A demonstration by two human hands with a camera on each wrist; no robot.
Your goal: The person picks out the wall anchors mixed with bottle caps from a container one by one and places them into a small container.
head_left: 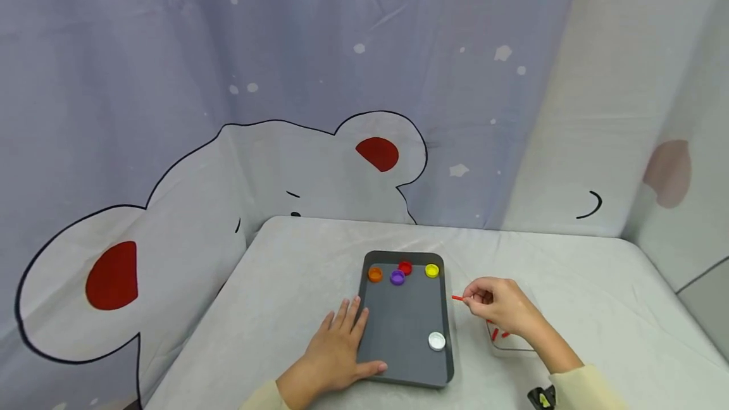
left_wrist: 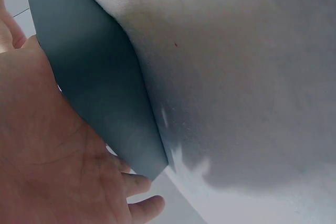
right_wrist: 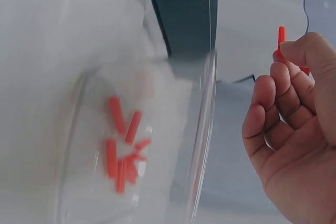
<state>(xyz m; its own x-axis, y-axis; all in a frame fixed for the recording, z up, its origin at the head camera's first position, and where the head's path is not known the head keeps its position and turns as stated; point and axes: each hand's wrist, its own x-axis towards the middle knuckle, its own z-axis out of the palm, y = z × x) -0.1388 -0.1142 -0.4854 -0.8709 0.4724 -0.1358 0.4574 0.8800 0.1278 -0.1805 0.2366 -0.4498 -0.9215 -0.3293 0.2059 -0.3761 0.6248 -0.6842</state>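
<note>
My right hand [head_left: 504, 305] pinches a thin red stick [right_wrist: 282, 35] between thumb and forefinger, held beside the right edge of a dark grey tray [head_left: 401, 321]. Below that hand stands a clear plastic box [right_wrist: 202, 129] with several red sticks [right_wrist: 116, 115] lying in it. With fingers spread straight, my left hand [head_left: 338, 350] rests on the tray's left rim, its thumb over the near left corner. Inside the tray, orange [head_left: 375, 274], purple [head_left: 397, 278], red [head_left: 405, 267] and yellow [head_left: 431, 270] caps lie at the far end. A white cap [head_left: 436, 341] lies near the right wall.
A white cloth [head_left: 285, 283] covers the table under the tray and box. Behind it hangs a printed curtain [head_left: 319, 49] with bear drawings. A dark band [head_left: 541, 397] is worn at the right wrist.
</note>
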